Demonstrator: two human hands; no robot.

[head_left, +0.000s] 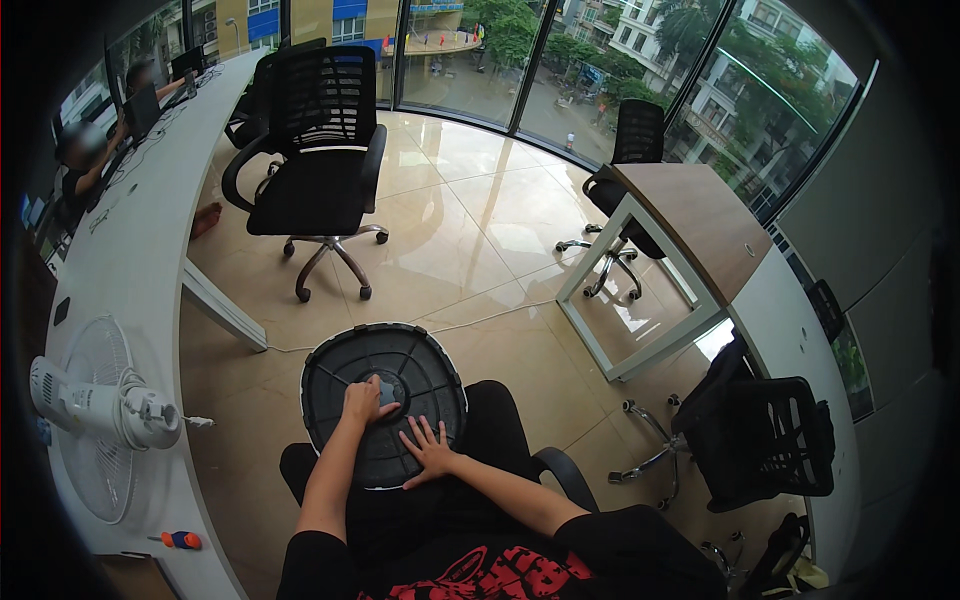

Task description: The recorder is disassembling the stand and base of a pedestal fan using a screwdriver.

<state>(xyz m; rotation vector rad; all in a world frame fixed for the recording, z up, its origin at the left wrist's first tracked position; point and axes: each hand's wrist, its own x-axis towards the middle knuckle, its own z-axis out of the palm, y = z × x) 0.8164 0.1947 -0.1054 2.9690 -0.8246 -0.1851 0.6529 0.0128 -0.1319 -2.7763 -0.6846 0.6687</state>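
A black, round-cornered fan base (330, 375) rests on my lap with its ribbed underside facing up. At its middle sits a small grey knob (387, 393), and my left hand (366, 402) closes its fingers and thumb around it. My right hand (430, 454) lies flat on the near right part of the base, fingers spread and pressed against the ribs. The palm side of my left hand and part of the knob are hidden.
On the long white table (190, 290) at left lie a white fan head (130, 410) with coiled cord and an orange-blue screwdriver (182, 540). Black office chairs (315, 150) stand ahead and right, near a wood-topped desk (690, 215). Other people sit at the far left.
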